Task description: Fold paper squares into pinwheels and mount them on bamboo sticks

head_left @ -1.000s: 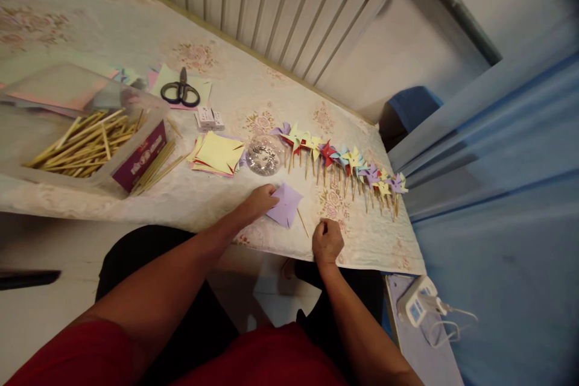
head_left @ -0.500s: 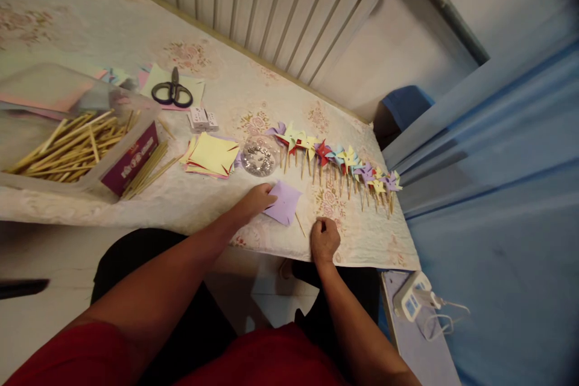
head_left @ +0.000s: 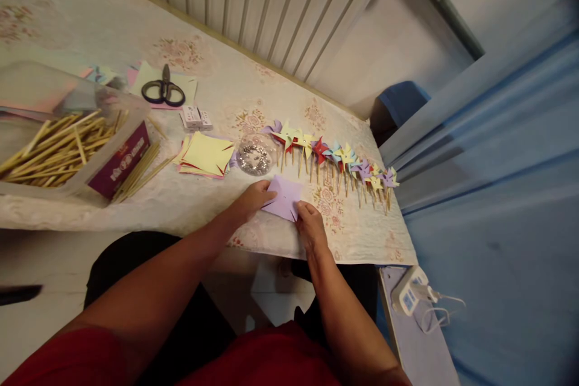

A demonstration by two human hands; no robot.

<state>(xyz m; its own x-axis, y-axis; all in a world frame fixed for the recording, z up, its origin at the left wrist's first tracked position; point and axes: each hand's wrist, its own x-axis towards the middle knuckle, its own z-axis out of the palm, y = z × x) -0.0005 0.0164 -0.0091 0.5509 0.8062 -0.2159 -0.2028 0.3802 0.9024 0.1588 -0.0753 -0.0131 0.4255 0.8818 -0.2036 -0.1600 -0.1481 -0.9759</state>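
A purple paper square [head_left: 283,196] with slits cut in from its corners is held low over the table's near side. My left hand [head_left: 256,198] pinches its left edge between thumb and fingers. At the lower right corner, my right hand [head_left: 311,223] closes its thumb and fingertips on the same sheet. Just behind the paper stands a round clear dish [head_left: 254,155] of small shiny metal pieces. To its left lies a stack of slit paper squares [head_left: 205,154], a yellow one on top. Finished paper pinwheels [head_left: 346,157] on sticks lie in a row to the right.
A clear plastic box [head_left: 97,172] holds many wooden sticks [head_left: 58,151]; more sticks [head_left: 138,172] lie beside it. Black-handled scissors [head_left: 163,90] rest on paper sheets near small white boxes [head_left: 195,118]. A radiator [head_left: 253,6] borders the table's back; a power strip [head_left: 409,295] sits at right.
My right hand has moved up and left from the table onto the purple paper's corner. The loose stick beside the paper no longer shows. My left hand keeps its grip.
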